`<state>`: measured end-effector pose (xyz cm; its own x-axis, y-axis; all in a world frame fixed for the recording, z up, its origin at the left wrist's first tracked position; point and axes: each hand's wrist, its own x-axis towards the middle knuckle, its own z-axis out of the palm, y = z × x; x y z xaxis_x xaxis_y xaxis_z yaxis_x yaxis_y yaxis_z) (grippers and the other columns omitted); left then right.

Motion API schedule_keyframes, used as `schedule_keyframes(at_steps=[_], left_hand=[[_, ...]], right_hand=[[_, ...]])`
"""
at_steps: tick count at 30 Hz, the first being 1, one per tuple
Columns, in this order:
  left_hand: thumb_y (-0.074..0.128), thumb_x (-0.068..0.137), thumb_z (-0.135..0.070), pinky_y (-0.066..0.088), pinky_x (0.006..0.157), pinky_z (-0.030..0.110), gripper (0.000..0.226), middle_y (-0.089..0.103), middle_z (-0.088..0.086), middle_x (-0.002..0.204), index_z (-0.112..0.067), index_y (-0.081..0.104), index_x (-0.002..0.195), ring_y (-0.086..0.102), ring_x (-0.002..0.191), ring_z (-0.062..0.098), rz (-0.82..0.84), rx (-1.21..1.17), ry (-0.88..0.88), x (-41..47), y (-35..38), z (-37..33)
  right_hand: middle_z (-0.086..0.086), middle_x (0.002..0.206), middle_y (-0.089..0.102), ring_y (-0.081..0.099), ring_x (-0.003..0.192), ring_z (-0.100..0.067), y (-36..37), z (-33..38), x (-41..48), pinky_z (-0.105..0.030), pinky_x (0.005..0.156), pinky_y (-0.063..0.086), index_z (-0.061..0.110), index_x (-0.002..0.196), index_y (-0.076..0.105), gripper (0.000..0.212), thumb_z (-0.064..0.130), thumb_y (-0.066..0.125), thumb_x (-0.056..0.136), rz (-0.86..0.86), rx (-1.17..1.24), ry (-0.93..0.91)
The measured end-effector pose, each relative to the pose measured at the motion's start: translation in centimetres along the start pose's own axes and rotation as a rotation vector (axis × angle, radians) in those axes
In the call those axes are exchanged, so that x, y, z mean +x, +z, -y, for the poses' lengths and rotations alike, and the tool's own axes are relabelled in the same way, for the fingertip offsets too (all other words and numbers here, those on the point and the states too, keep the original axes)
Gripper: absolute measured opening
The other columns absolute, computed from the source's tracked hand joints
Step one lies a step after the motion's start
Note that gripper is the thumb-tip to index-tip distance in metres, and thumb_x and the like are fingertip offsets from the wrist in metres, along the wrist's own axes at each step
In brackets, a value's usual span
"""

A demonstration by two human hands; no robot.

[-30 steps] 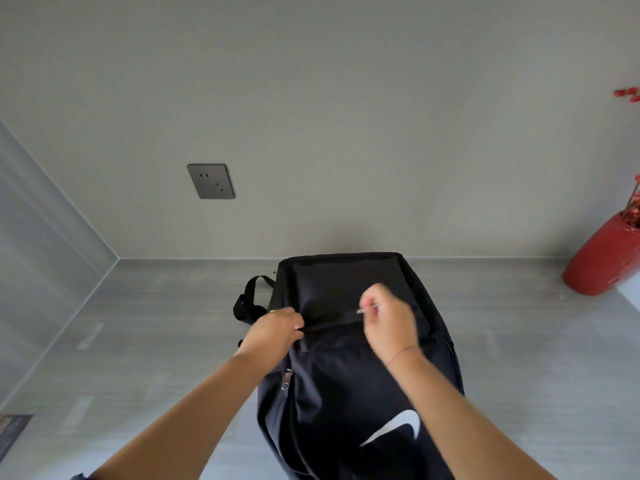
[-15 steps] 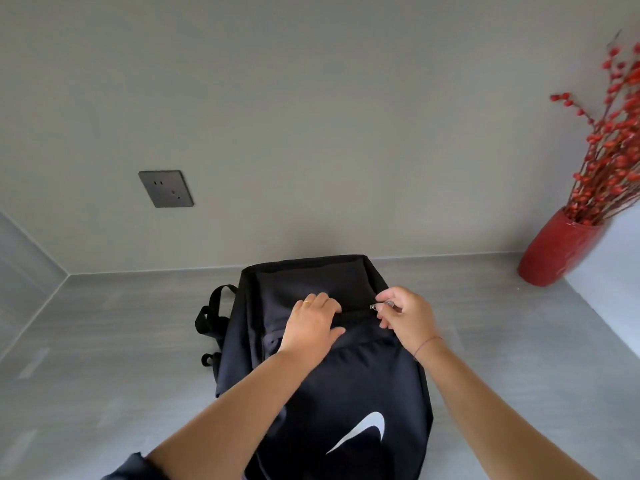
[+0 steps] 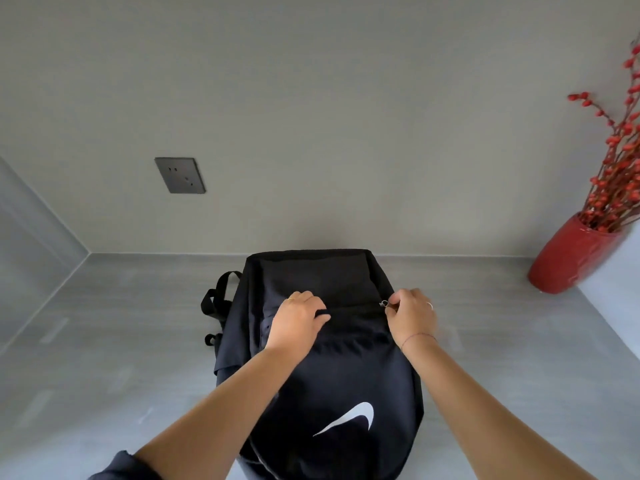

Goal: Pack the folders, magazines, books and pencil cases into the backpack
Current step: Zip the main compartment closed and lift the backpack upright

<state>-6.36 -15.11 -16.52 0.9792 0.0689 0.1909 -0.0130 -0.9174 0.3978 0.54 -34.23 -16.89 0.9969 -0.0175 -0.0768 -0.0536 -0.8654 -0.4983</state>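
**Hands working the zip on a black backpack**

Nearest the camera, two bare forearms are reaching forward over a black backpack (image 3: pixel 332 375) that is lying flat on the grey table (image 3: pixel 104 375), its white swoosh logo (image 3: pixel 349 419) facing up at the near end. The left hand (image 3: pixel 298 320) is pressing down on the fabric just below the front pocket's zip line, fingers curled and gripping the cloth there. The right hand (image 3: pixel 412 315) is pinching the small metal zip pull (image 3: pixel 383 303) between thumb and forefinger at the right end of that zip, the other fingers folded in. Black straps (image 3: pixel 218 299) are sticking out from the backpack's left side. Farther back, a red vase (image 3: pixel 571 258) holding red berry branches (image 3: pixel 620 161) is standing at the right, well apart from the backpack. On the wall behind, a dark socket plate (image 3: pixel 180 175) is sitting to the left.
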Motion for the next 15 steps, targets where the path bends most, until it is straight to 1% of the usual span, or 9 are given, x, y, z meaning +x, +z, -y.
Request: schedule_keyframes(at_steps=[2,4,5,7,9,11,12,14,15], left_hand=[[0.055,0.092,-0.03,0.043,0.092,0.029,0.023,0.062,-0.003,0.11,-0.018,0.065,0.109,0.053,0.104,0.017,-0.114,-0.042,-0.105,-1.5,-0.8,1.4],[0.056,0.092,-0.023,0.041,0.094,0.033,0.021,0.06,0.0,0.114,-0.017,0.063,0.11,0.052,0.107,0.022,-0.203,-0.09,-0.311,-4.0,-2.0,3.8],[0.056,0.091,-0.02,0.041,0.093,0.034,0.02,0.06,0.003,0.114,-0.015,0.063,0.109,0.052,0.107,0.025,-0.217,-0.12,-0.4,-4.8,-2.3,4.8],[0.054,0.09,-0.014,0.042,0.091,0.036,0.018,0.06,0.007,0.111,-0.013,0.064,0.106,0.052,0.106,0.028,-0.215,-0.189,-0.58,-7.2,-2.8,7.2],[0.054,0.089,-0.014,0.044,0.089,0.037,0.018,0.061,0.01,0.11,-0.011,0.065,0.104,0.055,0.105,0.03,-0.199,-0.243,-0.722,-9.7,-3.3,9.4],[0.056,0.089,-0.02,0.045,0.083,0.034,0.021,0.063,0.009,0.106,-0.01,0.064,0.105,0.059,0.099,0.028,-0.151,-0.332,-0.836,-11.3,-3.3,10.6],[0.057,0.089,-0.024,0.045,0.078,0.032,0.023,0.063,0.006,0.1,-0.008,0.063,0.105,0.059,0.092,0.026,-0.111,-0.403,-0.892,-11.8,-3.2,10.9],[0.058,0.088,-0.031,0.043,0.067,0.029,0.03,0.062,0.002,0.085,-0.005,0.064,0.103,0.056,0.078,0.022,-0.023,-0.513,-0.958,-12.2,-2.6,11.1],[0.059,0.087,-0.034,0.047,0.068,0.031,0.031,0.065,0.003,0.086,-0.007,0.064,0.102,0.058,0.079,0.023,0.004,-0.558,-0.973,-12.3,-2.1,11.2]], right_hand=[[-0.006,0.121,0.051,0.052,0.112,-0.028,-0.3,1.4,-1.3,-0.036,0.093,0.042,0.018,0.112,0.06,0.026,0.023,0.062,0.086,-0.081,-0.106,-0.104],[-0.005,0.116,0.054,0.054,0.107,-0.026,0.5,3.9,-3.6,-0.035,0.092,0.045,0.018,0.11,0.062,0.028,0.022,0.066,0.084,-0.116,-0.013,-0.307],[-0.004,0.112,0.056,0.055,0.104,-0.024,0.9,4.9,-4.6,-0.034,0.091,0.047,0.017,0.107,0.064,0.024,0.021,0.067,0.083,-0.092,0.047,-0.396],[0.0,0.105,0.058,0.055,0.1,-0.019,2.7,7.1,-7.4,-0.03,0.089,0.048,0.017,0.1,0.066,0.017,0.022,0.065,0.084,0.071,0.13,-0.534],[0.003,0.103,0.058,0.054,0.102,-0.016,5.1,9.0,-10.5,-0.027,0.088,0.048,0.017,0.1,0.067,0.017,0.025,0.062,0.086,0.246,0.134,-0.637],[0.003,0.103,0.055,0.054,0.104,-0.016,7.1,10.1,-12.7,-0.027,0.086,0.048,0.018,0.104,0.065,0.02,0.028,0.059,0.087,0.377,0.092,-0.658],[0.003,0.102,0.054,0.055,0.105,-0.017,7.9,10.5,-13.4,-0.028,0.085,0.048,0.02,0.107,0.063,0.021,0.029,0.059,0.088,0.419,0.066,-0.643],[0.003,0.106,0.056,0.057,0.107,-0.02,9.2,11.1,-14.3,-0.032,0.086,0.048,0.022,0.111,0.058,0.026,0.033,0.059,0.088,0.445,0.006,-0.581],[0.002,0.111,0.058,0.057,0.109,-0.021,9.6,11.4,-14.5,-0.033,0.087,0.048,0.022,0.113,0.055,0.03,0.036,0.059,0.087,0.432,-0.027,-0.543]])
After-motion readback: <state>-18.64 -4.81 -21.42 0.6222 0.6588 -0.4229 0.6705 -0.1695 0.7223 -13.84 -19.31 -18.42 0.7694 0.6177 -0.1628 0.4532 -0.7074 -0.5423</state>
